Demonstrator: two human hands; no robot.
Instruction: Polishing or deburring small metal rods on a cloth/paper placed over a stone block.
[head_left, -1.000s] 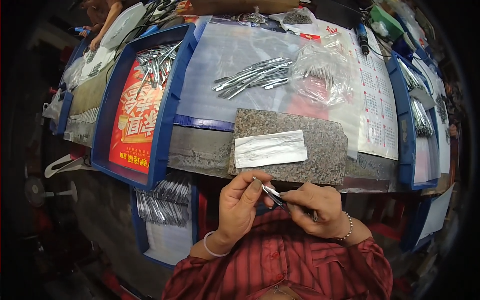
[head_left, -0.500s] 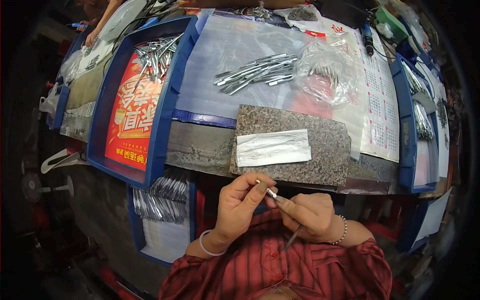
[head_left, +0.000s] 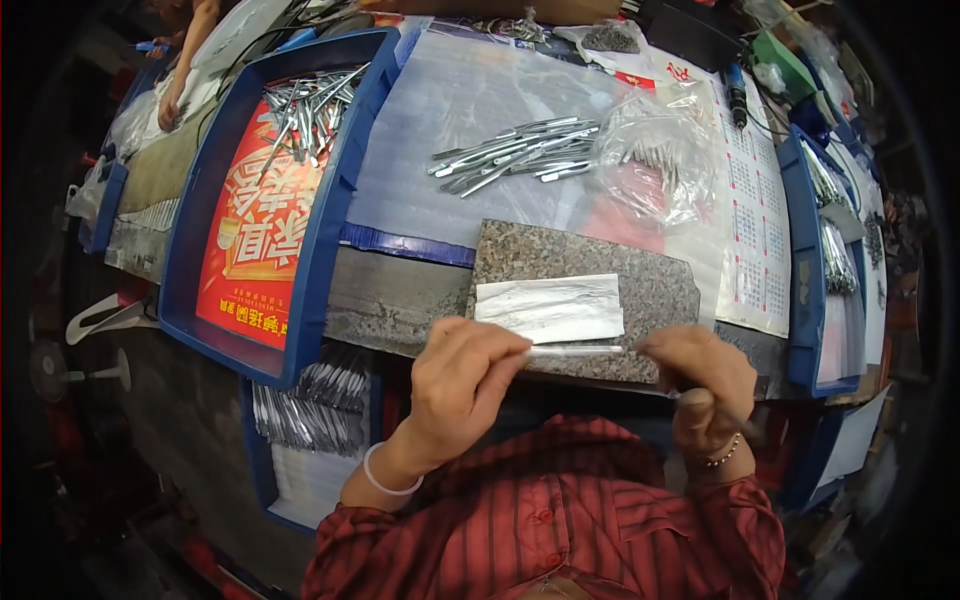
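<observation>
Landmark: stone slab (head_left: pixel 590 275) at the table's near edge. On the slab, a foil sheet (head_left: pixel 550 307). Just in front of the slab, a thin metal rod (head_left: pixel 575 350) held crosswise between left hand (head_left: pixel 460 385) and right hand (head_left: pixel 700 385). Behind the slab, a pile of metal pieces (head_left: pixel 515 158); behind and right, a plastic bag (head_left: pixel 655 165). Left of the slab, a large tray (head_left: pixel 325 230) with metal pieces in its far end. Below-left of the slab, a lower bin (head_left: pixel 262 460) of metal pieces. Right of the slab, a calendar sheet (head_left: pixel 755 230), then a narrow tray (head_left: pixel 805 300).
</observation>
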